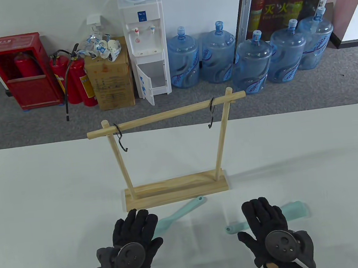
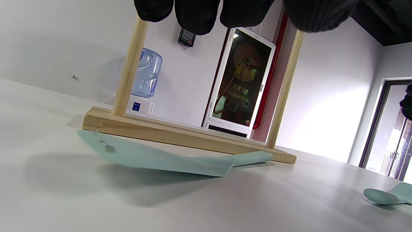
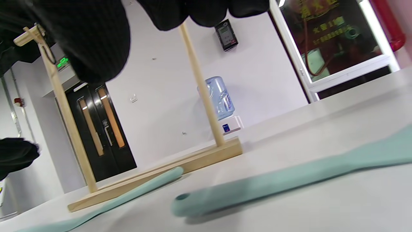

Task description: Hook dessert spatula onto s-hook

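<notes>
Mint-green and matte, the two dessert spatulas look like silicone, so I judge them light, a little grippy and bendy at the blade, with nothing fragile about them. One spatula (image 1: 182,211) lies near the front edge of the white surface (image 1: 44,192), just in front of the wooden rack (image 1: 176,190), its handle tip with the hanging hole almost touching the rack's base and its blade running under the left hand (image 1: 133,237). The other spatula (image 1: 292,211) lies toward the front right, its holed handle end pointing left and its blade to the right, partly covered by the right hand (image 1: 265,224). Both hands hover low over their spatulas with fingers spread and nothing held; from the wrist views the fingertips hang clear above the surface. Two black S-hooks hang from the rack's top bar, the left S-hook (image 1: 120,140) by the left post and the right S-hook (image 1: 211,113) by the right post, both bare. The best hold seems to be the stiffer handle, around its middle, leaving the hole free; a pinch on the blade would probably let it flop. Lying flat, each may need a fingertip slid under an edge to lift it.
</notes>
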Demonstrator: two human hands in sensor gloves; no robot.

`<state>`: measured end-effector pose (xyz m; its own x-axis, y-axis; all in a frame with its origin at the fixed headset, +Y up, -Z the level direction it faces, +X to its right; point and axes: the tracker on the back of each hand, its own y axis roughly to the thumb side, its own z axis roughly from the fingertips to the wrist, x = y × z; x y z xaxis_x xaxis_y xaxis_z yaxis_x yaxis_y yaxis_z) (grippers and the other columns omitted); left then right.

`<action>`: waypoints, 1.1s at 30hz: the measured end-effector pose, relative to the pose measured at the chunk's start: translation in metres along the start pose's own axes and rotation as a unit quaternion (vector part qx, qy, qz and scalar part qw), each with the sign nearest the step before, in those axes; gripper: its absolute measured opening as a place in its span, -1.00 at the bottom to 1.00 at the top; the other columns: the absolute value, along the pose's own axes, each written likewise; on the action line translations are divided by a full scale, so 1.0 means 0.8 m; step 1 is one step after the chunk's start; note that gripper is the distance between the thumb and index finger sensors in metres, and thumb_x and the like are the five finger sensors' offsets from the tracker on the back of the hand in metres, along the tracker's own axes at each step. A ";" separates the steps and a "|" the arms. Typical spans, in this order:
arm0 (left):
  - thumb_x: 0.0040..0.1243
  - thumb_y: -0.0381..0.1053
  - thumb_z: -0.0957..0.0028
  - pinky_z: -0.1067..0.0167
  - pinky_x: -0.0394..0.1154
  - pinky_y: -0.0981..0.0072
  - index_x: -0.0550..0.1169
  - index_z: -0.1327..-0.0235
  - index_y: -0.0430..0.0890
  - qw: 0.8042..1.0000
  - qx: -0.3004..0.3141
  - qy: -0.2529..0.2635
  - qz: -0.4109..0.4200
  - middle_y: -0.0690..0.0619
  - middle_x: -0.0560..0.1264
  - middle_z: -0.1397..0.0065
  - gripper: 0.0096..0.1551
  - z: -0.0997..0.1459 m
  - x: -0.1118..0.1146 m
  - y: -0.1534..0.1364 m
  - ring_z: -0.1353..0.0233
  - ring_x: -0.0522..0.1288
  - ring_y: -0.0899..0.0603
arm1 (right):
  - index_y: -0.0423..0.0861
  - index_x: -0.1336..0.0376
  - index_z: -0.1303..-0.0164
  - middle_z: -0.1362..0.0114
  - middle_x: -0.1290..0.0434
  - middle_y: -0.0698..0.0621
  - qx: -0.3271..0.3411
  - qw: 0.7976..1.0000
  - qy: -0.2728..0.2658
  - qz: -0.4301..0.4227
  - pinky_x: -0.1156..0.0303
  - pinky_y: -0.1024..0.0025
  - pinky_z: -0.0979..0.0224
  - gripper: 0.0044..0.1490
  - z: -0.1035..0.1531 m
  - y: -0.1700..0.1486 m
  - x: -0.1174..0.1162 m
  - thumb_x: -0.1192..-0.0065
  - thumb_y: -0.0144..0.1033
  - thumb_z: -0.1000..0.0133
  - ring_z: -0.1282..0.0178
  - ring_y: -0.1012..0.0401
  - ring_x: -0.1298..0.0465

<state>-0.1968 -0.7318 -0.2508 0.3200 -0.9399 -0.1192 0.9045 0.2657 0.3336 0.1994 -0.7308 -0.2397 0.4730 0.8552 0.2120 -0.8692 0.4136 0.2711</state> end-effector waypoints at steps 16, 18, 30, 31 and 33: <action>0.03 0.36 -0.04 -0.54 -0.04 -0.45 0.25 -0.56 0.15 1.000 -0.007 -0.003 0.002 0.00 0.18 -0.73 -0.21 0.000 -0.002 -0.003 -0.73 0.11 -0.35 | 0.01 0.02 -0.59 -0.65 0.10 -0.05 -0.138 0.990 0.030 0.025 0.22 -0.33 -0.59 -0.01 -0.005 -0.076 0.002 -0.39 -0.08 -0.01 -0.71 -0.12 0.08; 0.03 0.36 -0.04 -0.54 -0.04 -0.45 0.25 -0.56 0.14 1.000 -0.007 -0.004 0.002 0.00 0.18 -0.73 -0.21 0.000 -0.003 -0.003 -0.73 0.11 -0.35 | 0.01 0.01 -0.59 -0.66 0.12 -0.05 -0.171 0.983 0.052 0.031 0.25 -0.34 -0.59 -0.03 -0.006 -0.091 0.000 -0.38 -0.13 -0.02 -0.72 -0.12 0.11; 0.03 0.36 -0.04 -0.54 -0.05 -0.45 0.24 -0.56 0.14 1.000 -0.011 -0.012 0.003 0.00 0.17 -0.74 -0.21 -0.001 -0.003 -0.004 -0.73 0.10 -0.35 | 0.04 0.01 -0.59 -0.66 0.19 -0.02 -0.251 0.959 0.120 0.049 0.35 -0.33 -0.59 -0.04 -0.017 -0.115 -0.008 -0.40 -0.42 0.00 -0.74 -0.08 0.23; 0.03 0.36 -0.04 -0.54 -0.05 -0.45 0.24 -0.56 0.14 1.000 -0.011 -0.012 0.004 0.00 0.17 -0.74 -0.20 -0.001 -0.003 -0.004 -0.73 0.10 -0.35 | 0.06 0.02 -0.59 -0.66 0.21 -0.01 -0.254 0.957 0.130 0.054 0.36 -0.32 -0.59 -0.03 -0.018 -0.116 -0.011 -0.39 -0.43 0.00 -0.74 -0.08 0.24; 0.03 0.36 -0.04 -0.54 -0.05 -0.45 0.24 -0.56 0.14 1.000 -0.012 -0.011 0.006 0.00 0.17 -0.74 -0.20 -0.001 -0.004 -0.005 -0.73 0.10 -0.35 | 0.08 0.03 -0.59 -0.66 0.23 0.00 -0.264 0.950 0.149 0.068 0.37 -0.32 -0.59 -0.03 -0.021 -0.118 -0.018 -0.38 -0.46 0.00 -0.75 -0.07 0.26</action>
<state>-0.2013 -0.7298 -0.2523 0.3247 -0.9411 -0.0946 0.9075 0.2818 0.3116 0.2723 -0.7770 -0.2845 0.3583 0.9297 -0.0855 -0.9075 0.3253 -0.2657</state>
